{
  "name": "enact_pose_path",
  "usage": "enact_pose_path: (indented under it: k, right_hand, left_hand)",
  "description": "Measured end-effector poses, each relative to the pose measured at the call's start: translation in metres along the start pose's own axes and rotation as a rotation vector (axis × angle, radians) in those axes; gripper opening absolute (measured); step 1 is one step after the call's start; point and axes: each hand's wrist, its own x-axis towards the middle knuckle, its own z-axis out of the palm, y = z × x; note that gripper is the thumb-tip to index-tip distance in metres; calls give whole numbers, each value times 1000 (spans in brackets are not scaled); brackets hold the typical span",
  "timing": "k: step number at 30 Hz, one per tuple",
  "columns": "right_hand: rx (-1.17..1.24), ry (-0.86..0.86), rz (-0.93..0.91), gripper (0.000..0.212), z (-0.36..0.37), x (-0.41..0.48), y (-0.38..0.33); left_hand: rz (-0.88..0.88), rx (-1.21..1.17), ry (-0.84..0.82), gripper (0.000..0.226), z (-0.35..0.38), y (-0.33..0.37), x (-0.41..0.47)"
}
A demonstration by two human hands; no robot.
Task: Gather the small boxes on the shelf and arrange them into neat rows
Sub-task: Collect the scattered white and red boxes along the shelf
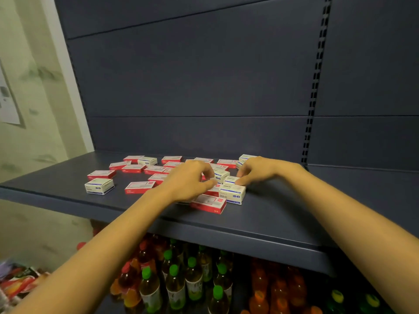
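Several small boxes, some red and white, some white and blue, lie scattered on a dark blue shelf (pixel 267 218). A cluster sits at the middle front: a red box (pixel 208 203) and a white and blue box (pixel 233 194). My left hand (pixel 188 180) rests over the cluster's left side, fingers curled near a white box (pixel 221 175). My right hand (pixel 256 168) pinches a small white and blue box (pixel 231 179) at its right end. A lone white box (pixel 99 186) and a red box (pixel 140 187) lie further left.
The shelf's dark back panel (pixel 204 87) rises behind the boxes, with a slotted upright (pixel 314 91) at the right. Below the shelf stand several bottles with green caps (pixel 174 284) and orange drinks (pixel 278 288). A pale wall (pixel 29 143) lies left.
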Motion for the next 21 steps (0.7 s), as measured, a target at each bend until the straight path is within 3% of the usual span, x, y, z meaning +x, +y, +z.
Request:
enact_pose_path:
  k: [4,13,21]
  right_hand:
    - [10,1,48,29,-3,2,-5]
    - [-152,200,130,29,5,-9,-8]
    - [-119,470,242,32,-10,-62,2]
  left_hand:
    - [59,-49,-55,27,5,-12,11]
    - [191,-161,-217,42,12,-16,27]
    - [271,-225,-354,48,16,-17,41]
